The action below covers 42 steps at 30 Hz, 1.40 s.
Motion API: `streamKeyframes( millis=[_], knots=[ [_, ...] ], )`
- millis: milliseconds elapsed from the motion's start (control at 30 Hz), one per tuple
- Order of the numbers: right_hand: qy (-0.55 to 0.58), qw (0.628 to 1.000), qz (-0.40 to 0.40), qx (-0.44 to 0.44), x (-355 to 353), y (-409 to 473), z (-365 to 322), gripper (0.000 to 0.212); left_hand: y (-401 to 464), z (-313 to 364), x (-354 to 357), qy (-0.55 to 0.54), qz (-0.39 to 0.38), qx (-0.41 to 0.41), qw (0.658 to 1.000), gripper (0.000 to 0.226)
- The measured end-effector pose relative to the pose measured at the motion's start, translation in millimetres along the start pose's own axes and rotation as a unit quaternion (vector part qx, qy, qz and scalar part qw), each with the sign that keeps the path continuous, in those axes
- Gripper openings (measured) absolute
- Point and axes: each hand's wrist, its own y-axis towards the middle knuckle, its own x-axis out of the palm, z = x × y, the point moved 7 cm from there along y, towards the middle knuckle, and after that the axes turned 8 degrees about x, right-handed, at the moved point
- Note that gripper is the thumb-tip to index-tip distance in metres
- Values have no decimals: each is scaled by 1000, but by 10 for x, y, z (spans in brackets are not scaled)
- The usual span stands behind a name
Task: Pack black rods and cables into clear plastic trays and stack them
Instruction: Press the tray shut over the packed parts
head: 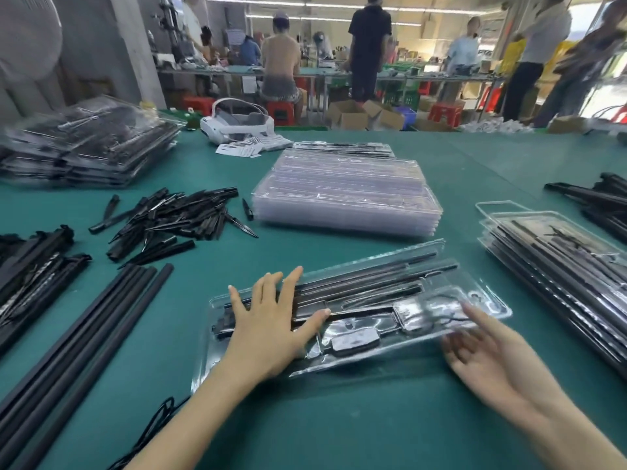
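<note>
While our left hand (271, 320) lies flat with spread, straight fingers on the left end of the clear plastic tray (488, 301), we keep our right hand (488, 351) at the tray's near right edge; that hand is blurred, its fingers look fairly straight against the plastic, and we cannot tell whether it pinches the edge. This tray sits on the green table (373, 418) just in front of us, turned a little so its right end points farther away. Inside it we see long black rods (373, 276) lying in the far channels and a coiled cable (437, 312) in a pocket towards the right.

Beyond the tray stands a stack of empty clear trays (346, 195). On the right we have a stack of filled trays (556, 262), with more black parts (604, 201) behind it. To the left, loose long rods (84, 330) lie near us, a heap of short black spikes (176, 215) lies farther off, and another pile of packed trays (88, 147) sits at the far left. A white headset (234, 122) rests at the far edge of the table.
</note>
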Motion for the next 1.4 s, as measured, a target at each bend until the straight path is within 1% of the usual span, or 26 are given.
streamKeyframes(
  millis=[67, 133, 167, 200, 233, 267, 300, 400, 433, 500, 567, 600, 633, 700, 767, 833, 900, 933, 967, 1033, 1100, 1133, 1167, 1267, 1400],
  knots=[
    [-42, 998, -43, -9, 245, 7, 173, 32, 0, -9, -54, -27, 32, -13, 999, 87],
    [-46, 993, -103, -14, 519, 22, 347, 50, 0, -14, -82, -51, 59, -22, 997, 83],
    [-51, 991, -119, -24, 638, 36, 407, 62, 2, -13, -85, -59, 67, -25, 996, 81],
    [-60, 991, -113, -39, 715, 65, 457, 71, 2, -11, -82, -64, 69, -28, 995, 79],
    [-67, 992, -92, -54, 759, 105, 500, 76, 2, -12, -78, -63, 71, -32, 995, 77],
    [-71, 993, -68, -67, 782, 147, 539, 75, 1, -20, -81, -60, 75, -39, 995, 75],
    [-78, 993, -49, -78, 809, 181, 566, 68, -1, -33, -92, -56, 85, -48, 994, 75],
    [-154, 984, -12, -91, 915, 242, 595, 18, -14, -70, -167, -58, 138, -74, 986, 74],
    [-184, 979, -4, -91, 952, 266, 590, 12, -22, -89, -191, -63, 157, -87, 982, 75],
    [-224, 971, 7, -86, 1005, 328, 565, 10, -34, -128, -218, -75, 177, -121, 974, 79],
    [-222, 972, 32, -67, 988, 422, 551, 19, -35, -157, -229, -91, 175, -154, 968, 92],
    [-199, 978, 44, -50, 963, 460, 547, 20, -24, -171, -229, -106, 161, -169, 967, 101],
    [-172, 983, 49, -33, 941, 485, 547, 16, -2, -185, -221, -126, 132, -183, 966, 110],
    [-133, 990, 48, -6, 913, 519, 543, 9, 48, -189, -210, -163, 52, -202, 964, 120],
    [-117, 992, 41, 7, 881, 556, 516, 9, 74, -142, -214, -194, -2, -191, 962, 112],
    [-147, 988, 47, 4, 841, 579, 462, 10, 90, -81, -210, -252, -13, -161, 954, 91],
    [-201, 978, 54, -8, 824, 585, 405, 14, 74, 3, -174, -350, -22, -130, 928, 54],
    [-217, 974, 55, -13, 817, 592, 381, 16, 54, 47, -140, -400, -30, -120, 908, 41],
    [-229, 972, 52, -17, 812, 601, 359, 17, 32, 77, -103, -445, -30, -119, 887, 33],
    [-259, 966, 23, -12, 822, 602, 347, 19, -32, 92, -40, -515, 5, -138, 846, 30],
    [-271, 962, -33, 29, 861, 600, 413, 21, -105, 96, -1, -554, 52, -163, 815, 33],
    [-270, 961, -47, 42, 867, 597, 439, 21, -130, 105, 10, -557, 65, -169, 811, 34],
    [-272, 961, -45, 39, 855, 606, 443, 20, -143, 117, 28, -555, 68, -171, 812, 35],
    [-297, 954, -30, 2, 845, 626, 422, 22, -176, 151, 64, -564, 56, -171, 806, 35],
    [-311, 950, -40, 4, 831, 628, 446, 22, -236, 166, 111, -588, 42, -167, 791, 34]
  ],
)
